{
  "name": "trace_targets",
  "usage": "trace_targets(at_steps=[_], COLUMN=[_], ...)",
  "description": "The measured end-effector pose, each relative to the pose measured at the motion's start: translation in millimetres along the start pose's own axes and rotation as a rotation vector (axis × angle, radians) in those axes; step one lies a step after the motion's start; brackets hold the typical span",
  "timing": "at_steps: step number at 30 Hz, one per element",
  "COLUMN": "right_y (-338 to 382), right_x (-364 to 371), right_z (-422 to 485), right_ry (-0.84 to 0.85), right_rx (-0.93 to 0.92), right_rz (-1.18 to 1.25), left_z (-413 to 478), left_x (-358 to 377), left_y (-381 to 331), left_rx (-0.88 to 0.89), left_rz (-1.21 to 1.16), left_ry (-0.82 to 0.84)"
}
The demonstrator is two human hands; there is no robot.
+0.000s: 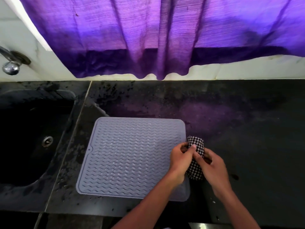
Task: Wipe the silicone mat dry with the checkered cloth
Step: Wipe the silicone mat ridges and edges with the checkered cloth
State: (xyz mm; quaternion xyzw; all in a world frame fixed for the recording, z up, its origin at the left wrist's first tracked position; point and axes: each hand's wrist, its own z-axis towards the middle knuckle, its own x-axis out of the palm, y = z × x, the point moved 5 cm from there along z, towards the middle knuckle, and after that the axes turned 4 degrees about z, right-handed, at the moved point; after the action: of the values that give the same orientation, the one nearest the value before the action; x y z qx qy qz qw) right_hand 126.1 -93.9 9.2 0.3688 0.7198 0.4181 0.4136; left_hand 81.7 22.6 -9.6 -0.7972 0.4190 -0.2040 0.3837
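A grey silicone mat (130, 156) with wavy ridges lies flat on the dark counter, and small wet glints show on its ridges. At its right edge a black-and-white checkered cloth (196, 146) is bunched into a long roll. My left hand (180, 160) pinches the cloth from the left, over the mat's right edge. From the right side, my right hand (210, 166) grips the same cloth. Part of the cloth is hidden between the two hands.
A dark sink (29, 138) with a metal drain (47, 141) lies left of the mat. A chrome tap (10, 63) sits on the white wall at far left. A purple curtain (156, 35) hangs over the back of the black counter (247, 129).
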Motion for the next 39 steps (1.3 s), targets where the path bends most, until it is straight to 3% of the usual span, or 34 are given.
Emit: trace_targets(at_steps=[7,16,19,23,26,29,34,39], right_y=[13,36,48,67,83,113,150,136], right_x=[39,138,171,202,222,251,322,357], right_z=[-18,-25,-25,-19,6,31,59,57], right_ry=[0.040,0.248,0.328,0.266,0.194,0.146,0.153,0.238], right_rx=[-0.057,0.010,0.008,-0.049,-0.214,-0.495,-0.734,-0.878], right_rz=[0.008,0.146,0.198,0.143,-0.141,-0.428,-0.871,-1.111], left_z=[-24,-21,-14,-5,7,29,52,50], left_x=[-57,-146,-179,-234,-286,-323,-337,-331], left_y=[-5,-3,-9,-29,-30,-18,7,10], left_rx=[-0.108,-0.010,0.106,0.376,0.568,0.739,0.684,0.667], left_rz=[-0.357,-0.568,-0.347,0.114,0.561,0.875,1.096,1.225], left_ry=[0.150,-0.031,-0.100,-0.287,-0.515,-0.608,-0.534,-0.546])
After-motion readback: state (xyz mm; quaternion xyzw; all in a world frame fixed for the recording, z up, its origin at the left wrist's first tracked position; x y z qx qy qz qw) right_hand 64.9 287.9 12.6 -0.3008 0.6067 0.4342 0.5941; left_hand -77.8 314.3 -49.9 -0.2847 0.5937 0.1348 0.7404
